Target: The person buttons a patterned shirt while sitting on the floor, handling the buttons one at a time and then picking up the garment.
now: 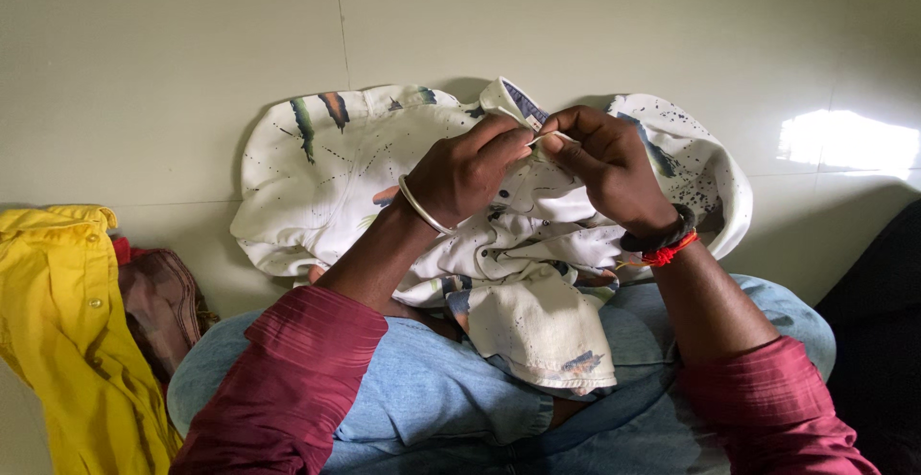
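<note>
1. Pinching a folded edge of the white printed shirt, the left hand closes thumb and fingers narrowly on the cloth near the collar.
2. Facing it, the right hand is also closed narrowly, its fingertips touching those of the left hand at the same fold; a fine pale strand or cloth edge appears to run between them, but it is too small to identify.
3. Location of the shirt: it lies draped over the person's lap, its far half spread on the pale tiled floor, its near hem hanging over the blue jeans.
4. Wrist items: a silver bangle on the left wrist; a dark band and a red thread on the right. Both forearms leave rolled maroon sleeves.
5. Step in hand, as judged: close work at the collar edge, consistent with hand stitching or thread handling; no needle can be made out.
6. Requirement for the following move, as judged: steady tension on the fold from the left hand, with fine fingertip control from the right.
7. Surroundings: a yellow shirt lies at the near left, with a brownish-red garment just beside it.
</note>
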